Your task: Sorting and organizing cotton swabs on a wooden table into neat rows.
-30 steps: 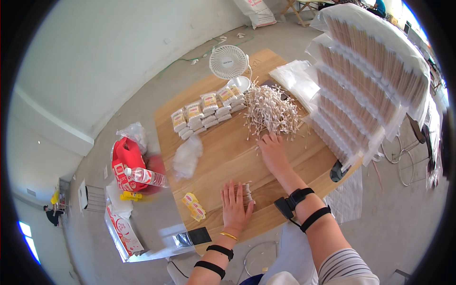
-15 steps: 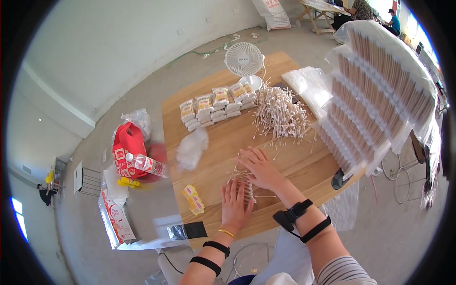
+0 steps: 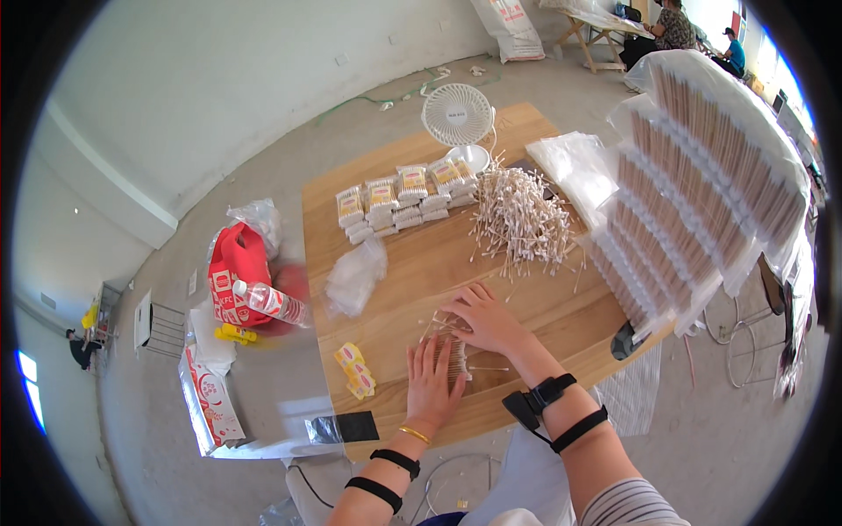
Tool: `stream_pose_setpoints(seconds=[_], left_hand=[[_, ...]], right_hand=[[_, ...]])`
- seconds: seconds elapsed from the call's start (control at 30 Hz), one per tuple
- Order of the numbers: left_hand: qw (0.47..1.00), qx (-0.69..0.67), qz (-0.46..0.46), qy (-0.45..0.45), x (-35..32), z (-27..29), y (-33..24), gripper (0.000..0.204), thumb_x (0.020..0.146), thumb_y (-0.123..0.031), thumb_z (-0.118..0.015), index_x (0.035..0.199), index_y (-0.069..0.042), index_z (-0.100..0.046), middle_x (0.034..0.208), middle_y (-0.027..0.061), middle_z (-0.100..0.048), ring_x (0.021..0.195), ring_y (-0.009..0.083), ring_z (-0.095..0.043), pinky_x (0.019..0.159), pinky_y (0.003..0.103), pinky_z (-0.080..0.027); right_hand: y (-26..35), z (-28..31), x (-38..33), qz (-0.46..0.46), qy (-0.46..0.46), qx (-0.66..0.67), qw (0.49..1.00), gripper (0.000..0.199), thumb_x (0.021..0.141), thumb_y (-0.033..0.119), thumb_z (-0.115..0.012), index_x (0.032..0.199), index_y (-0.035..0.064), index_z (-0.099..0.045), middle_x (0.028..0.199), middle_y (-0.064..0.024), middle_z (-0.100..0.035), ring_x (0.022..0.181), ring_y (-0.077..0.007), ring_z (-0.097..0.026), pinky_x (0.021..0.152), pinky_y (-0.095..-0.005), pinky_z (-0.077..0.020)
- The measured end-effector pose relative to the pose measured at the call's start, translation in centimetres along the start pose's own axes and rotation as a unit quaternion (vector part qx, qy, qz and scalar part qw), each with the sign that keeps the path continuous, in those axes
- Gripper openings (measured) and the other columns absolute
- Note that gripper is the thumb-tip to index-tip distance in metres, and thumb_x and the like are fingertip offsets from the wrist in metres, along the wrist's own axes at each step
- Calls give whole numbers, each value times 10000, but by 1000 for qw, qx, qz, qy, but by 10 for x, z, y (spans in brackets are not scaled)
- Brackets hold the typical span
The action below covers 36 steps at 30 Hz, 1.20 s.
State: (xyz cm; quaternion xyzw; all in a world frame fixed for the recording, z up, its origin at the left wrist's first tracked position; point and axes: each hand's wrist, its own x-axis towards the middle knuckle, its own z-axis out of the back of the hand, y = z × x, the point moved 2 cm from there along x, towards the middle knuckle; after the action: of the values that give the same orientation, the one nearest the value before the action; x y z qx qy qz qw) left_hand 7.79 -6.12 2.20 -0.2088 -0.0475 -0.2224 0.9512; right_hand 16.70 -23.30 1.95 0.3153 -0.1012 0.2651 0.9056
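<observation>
Both hands, left hand [image 3: 430, 384] and right hand [image 3: 485, 317], press flat with spread fingers around a small bunch of cotton swabs [image 3: 451, 349] on the table [image 3: 412, 289], near the big swab pile [image 3: 522, 221].

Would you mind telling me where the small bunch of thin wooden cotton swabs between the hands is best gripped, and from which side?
Probably around the middle of the small bunch of wooden cotton swabs, pinched from both long sides. The sticks lie flat and roughly parallel on the wooden table, the left hand and right hand flanking them, so a mid-length squeeze should keep them aligned; some loose sticks have strayed.
</observation>
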Motion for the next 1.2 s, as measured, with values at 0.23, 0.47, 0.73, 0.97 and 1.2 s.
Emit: stream_pose_setpoints(seconds=[0.23, 0.47, 0.73, 0.97, 1.2], left_hand=[[965, -169, 104, -173, 7, 0, 31, 508, 867, -151, -669, 1317, -4, -488, 1277, 209, -497, 1221, 412, -450, 1032, 505, -360], [982, -60, 165, -67, 49, 8, 72, 275, 805, -109, -719, 1066, -91, -636, 1050, 103, -601, 1013, 329, -565, 916, 484, -422], [975, -129, 155, -88, 74, 16, 83, 59, 838, -66, -707, 887, -41, -686, 857, 100, -666, 769, 251, -658, 708, 364, -522], [992, -90, 58, -72, 64, 10, 47, 269, 871, -179, -689, 1099, -47, -637, 1171, 168, -604, 1171, 356, -530, 1019, 492, -378], [998, -41, -19, 34, 48, -14, 16, 717, 989, -439, -504, 1501, 17, -295, 1582, 243, -245, 1474, 433, -191, 1202, 537, -147]], right_hand=[[-1, 2, -9, -44, -22, 36, 998, 338, 722, 160, -784, 1045, 145, -686, 1081, -48, -569, 1113, -279, -513, 960, -413, -440], [-4, -8, -8, -43, -46, 29, 998, 214, 739, 144, -759, 945, 149, -702, 1000, -15, -576, 1043, -254, -532, 895, -401, -450], [0, -10, -9, -33, -44, 19, 998, 150, 757, 169, -750, 894, 139, -698, 964, -20, -590, 1007, -257, -545, 883, -416, -435], [-6, -5, -17, -139, -146, 163, 966, 167, 856, 115, -663, 1019, 79, -657, 1004, -123, -585, 999, -333, -546, 882, -432, -443], [5, -28, -14, -146, -207, 219, 942, 223, 916, 60, -571, 1137, 31, -587, 1017, -155, -545, 984, -342, -540, 901, -403, -451]])
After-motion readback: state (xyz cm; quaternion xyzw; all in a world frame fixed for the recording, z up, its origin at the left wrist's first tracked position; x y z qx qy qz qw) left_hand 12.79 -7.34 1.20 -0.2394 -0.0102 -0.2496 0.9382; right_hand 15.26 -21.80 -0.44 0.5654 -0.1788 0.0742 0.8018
